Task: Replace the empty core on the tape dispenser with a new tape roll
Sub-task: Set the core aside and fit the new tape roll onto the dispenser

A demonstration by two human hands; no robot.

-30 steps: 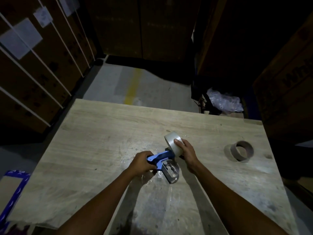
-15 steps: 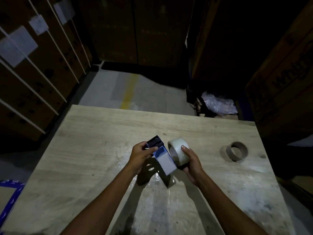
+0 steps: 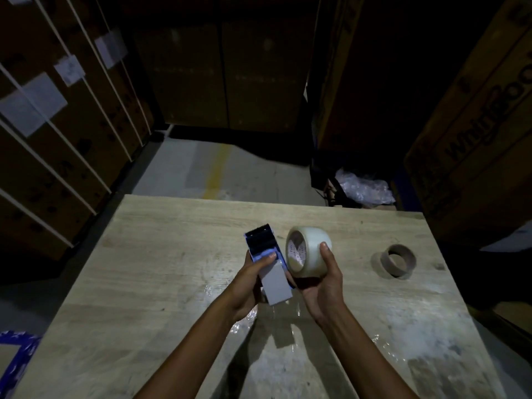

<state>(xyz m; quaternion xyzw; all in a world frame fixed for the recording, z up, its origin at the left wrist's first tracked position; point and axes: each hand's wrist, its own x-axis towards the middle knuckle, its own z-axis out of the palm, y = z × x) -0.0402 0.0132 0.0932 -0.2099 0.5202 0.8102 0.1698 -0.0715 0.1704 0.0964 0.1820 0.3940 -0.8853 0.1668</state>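
A blue and grey tape dispenser (image 3: 269, 266) is held above the wooden table (image 3: 161, 283), its serrated blade pointing away from me. My left hand (image 3: 249, 279) grips it from the left, thumb across its top. A full roll of clear tape (image 3: 308, 251) stands on edge just right of the dispenser, close against its side. My right hand (image 3: 325, 280) cups the roll from below and behind. The empty brown cardboard core (image 3: 398, 260) lies alone on the table, further right.
Stacked cardboard boxes (image 3: 57, 133) rise on the left, and a large printed box (image 3: 478, 145) stands at the right. Crumpled clear plastic (image 3: 364, 187) lies beyond the table's far edge. Shiny tape residue (image 3: 244, 323) marks the tabletop near my wrists.
The dispenser has turned from lying on its side to blade-forward, top face up. The roll has shifted to its right side, and both hands sit slightly higher.
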